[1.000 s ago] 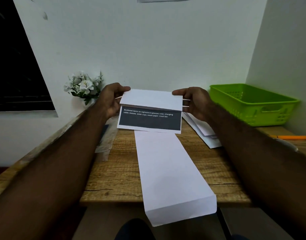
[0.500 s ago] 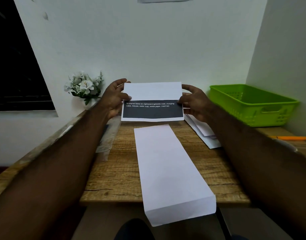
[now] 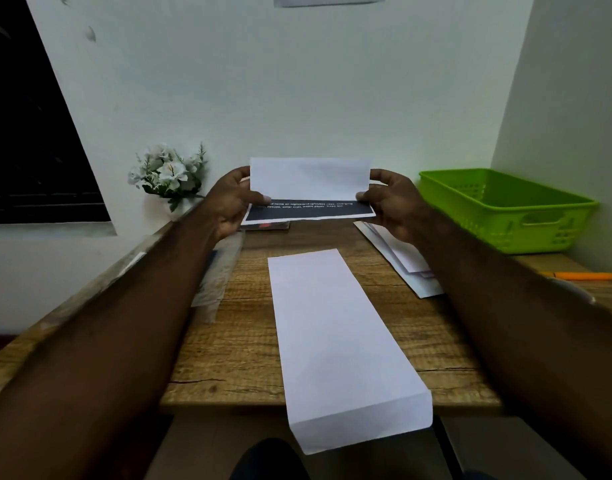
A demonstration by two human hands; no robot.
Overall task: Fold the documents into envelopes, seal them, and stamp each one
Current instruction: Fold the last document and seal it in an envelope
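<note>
A folded document (image 3: 309,183), white on its upper flap with a dark printed band along the bottom, is held in the air above the far end of the wooden table (image 3: 235,344). My left hand (image 3: 230,202) pinches its left edge and my right hand (image 3: 389,202) pinches its right edge. A long white envelope (image 3: 335,344) lies flat in the table's middle, its near end hanging over the front edge. More white envelopes or papers (image 3: 406,265) lie stacked under my right forearm.
A green plastic basket (image 3: 505,209) stands at the right against the wall. An orange pen (image 3: 585,276) lies near it. White flowers (image 3: 167,174) sit at the back left. A clear plastic sleeve (image 3: 216,275) lies along the table's left side, and a small dark item (image 3: 268,226) under the document.
Both hands have lifted the document higher and away from the table. The white flap has folded further down over the dark band, so less print shows.
</note>
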